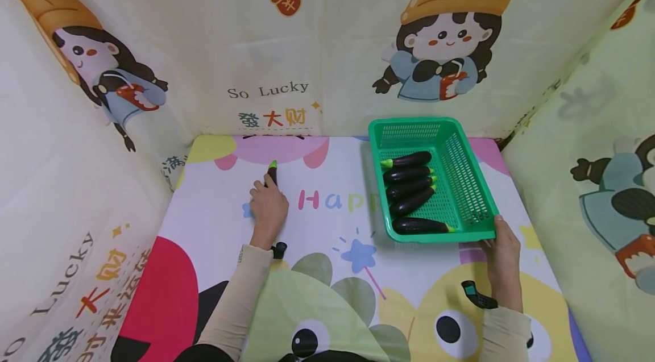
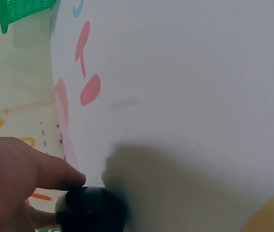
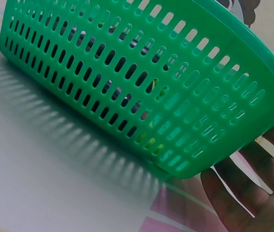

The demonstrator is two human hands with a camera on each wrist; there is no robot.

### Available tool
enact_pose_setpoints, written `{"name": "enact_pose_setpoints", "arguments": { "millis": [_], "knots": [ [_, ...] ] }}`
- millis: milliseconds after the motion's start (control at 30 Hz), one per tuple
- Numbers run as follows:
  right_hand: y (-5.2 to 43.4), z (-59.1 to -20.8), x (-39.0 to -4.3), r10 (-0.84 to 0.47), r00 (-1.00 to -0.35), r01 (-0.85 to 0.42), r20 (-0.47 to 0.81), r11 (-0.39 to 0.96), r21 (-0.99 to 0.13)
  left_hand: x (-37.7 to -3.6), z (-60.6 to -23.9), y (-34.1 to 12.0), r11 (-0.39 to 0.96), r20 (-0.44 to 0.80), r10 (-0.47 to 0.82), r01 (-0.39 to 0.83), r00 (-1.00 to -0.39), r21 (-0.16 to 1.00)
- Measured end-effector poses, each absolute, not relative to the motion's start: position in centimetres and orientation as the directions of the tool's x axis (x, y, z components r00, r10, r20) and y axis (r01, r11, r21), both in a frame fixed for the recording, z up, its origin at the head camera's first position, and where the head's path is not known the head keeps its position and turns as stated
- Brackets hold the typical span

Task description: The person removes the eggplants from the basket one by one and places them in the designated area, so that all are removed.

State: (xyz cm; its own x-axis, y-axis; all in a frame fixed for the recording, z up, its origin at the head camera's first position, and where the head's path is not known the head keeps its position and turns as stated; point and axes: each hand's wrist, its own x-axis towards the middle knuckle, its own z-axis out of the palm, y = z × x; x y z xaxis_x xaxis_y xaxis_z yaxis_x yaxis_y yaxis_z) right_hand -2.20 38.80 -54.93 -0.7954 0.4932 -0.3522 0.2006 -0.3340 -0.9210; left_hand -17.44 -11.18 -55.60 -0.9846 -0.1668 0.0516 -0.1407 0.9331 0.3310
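My left hand (image 1: 268, 206) grips a dark purple eggplant (image 1: 273, 172) over the left part of the table, its green stem end pointing away from me. In the left wrist view the eggplant's dark rounded end (image 2: 92, 210) shows between thumb and fingers. My right hand (image 1: 504, 257) holds the near right corner of a green plastic basket (image 1: 483, 197). Several eggplants (image 1: 409, 189) lie inside along the basket's left side, most side by side, one along the near wall (image 1: 421, 226). From the right wrist, fingers (image 3: 243, 188) reach beneath the basket's slotted corner.
A printed cloth with cartoon figures and lettering covers the table (image 1: 317, 225). Patterned curtains (image 1: 327, 38) hang along the back, left and right. The basket stands at the back right, near the rear curtain.
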Motion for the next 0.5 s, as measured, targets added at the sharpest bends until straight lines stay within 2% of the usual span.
{"name": "enact_pose_setpoints", "arguments": {
  "millis": [300, 500],
  "knots": [
    [38.8, -55.1, -2.2, 0.498, -0.784, 0.225, -0.371, -0.329, -0.917, -17.2, -55.2, -11.1, 0.925, 0.033, -0.144, -0.123, -0.989, 0.360],
    [38.8, -55.0, -2.2, 0.501, -0.781, 0.231, -0.374, -0.324, -0.917, -17.2, -54.6, -10.8, 0.900, 0.013, -0.105, -0.089, -0.994, 0.426]
  ]
}}
